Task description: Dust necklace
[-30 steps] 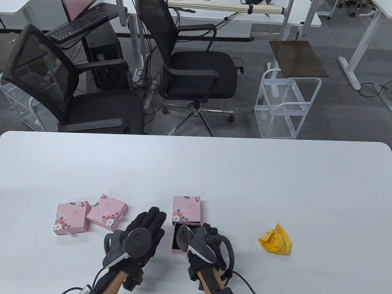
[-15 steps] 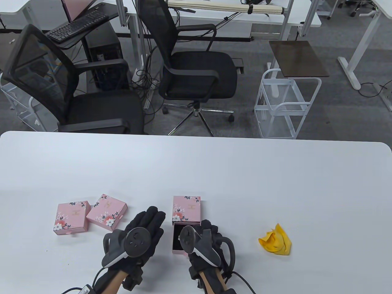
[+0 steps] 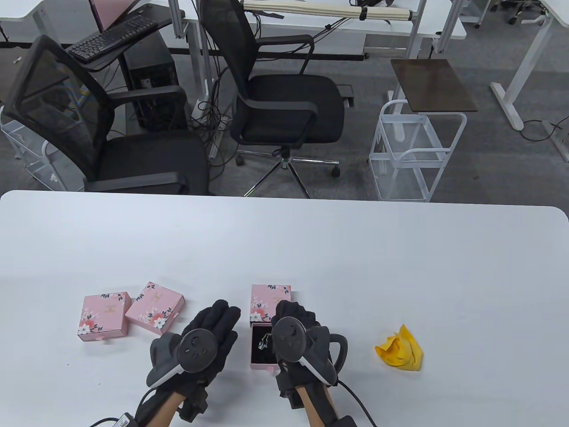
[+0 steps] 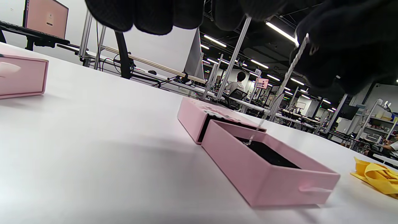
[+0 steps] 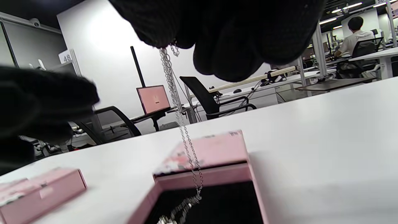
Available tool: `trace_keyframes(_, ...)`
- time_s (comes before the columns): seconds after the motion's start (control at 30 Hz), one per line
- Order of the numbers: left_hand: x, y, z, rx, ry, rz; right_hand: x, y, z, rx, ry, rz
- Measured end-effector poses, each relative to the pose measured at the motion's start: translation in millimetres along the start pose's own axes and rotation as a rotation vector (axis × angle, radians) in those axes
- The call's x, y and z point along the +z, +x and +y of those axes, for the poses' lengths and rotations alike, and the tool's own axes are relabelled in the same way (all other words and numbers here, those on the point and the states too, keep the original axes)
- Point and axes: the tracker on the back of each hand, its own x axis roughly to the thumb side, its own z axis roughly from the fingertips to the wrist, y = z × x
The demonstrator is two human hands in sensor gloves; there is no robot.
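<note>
Right hand (image 3: 297,331) moved forward — necklace (image 5: 180,124) lifted from tray (image 3: 262,365).

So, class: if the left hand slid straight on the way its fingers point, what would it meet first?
Likely nothing: the left hand points up and slightly right, into the gap between the closed boxes and the open box's sleeve. It might graze that sleeve; depth is unclear.

The open drawer box (image 3: 262,353) is sitting low centre of the table view on the table (image 3: 311,249), its sleeve (image 3: 270,302) directly above. Two closed boxes (image 3: 104,316) (image 3: 154,308) are lying at lower left, the cloth (image 3: 400,348) at lower right. The necklace (image 5: 178,124) is hanging into the drawer.
</note>
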Motion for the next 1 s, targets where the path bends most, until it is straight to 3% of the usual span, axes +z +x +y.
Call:
trace_keyframes(0.13,0,-1,1,0.026,0.009,-0.001,-7,12,-25,-0.079,-0.043,-0.027)
trace_keyframes(0.33,2,4,7,0.153,0.034,-0.026,-10,14,-36,-0.206,-0.061,-0.070)
trace_keyframes(0.6,-4,34,30,0.302,0.188,-0.013,-4,22,-53,-0.337,-0.100,-0.158)
trace_keyframes(0.87,-24,51,56,0.409,0.222,-0.014,2,23,-68,-0.361,-0.181,-0.191)
trace_keyframes(1.0,-24,49,74,0.363,0.144,-0.077,0,12,-71,-0.365,-0.206,-0.153)
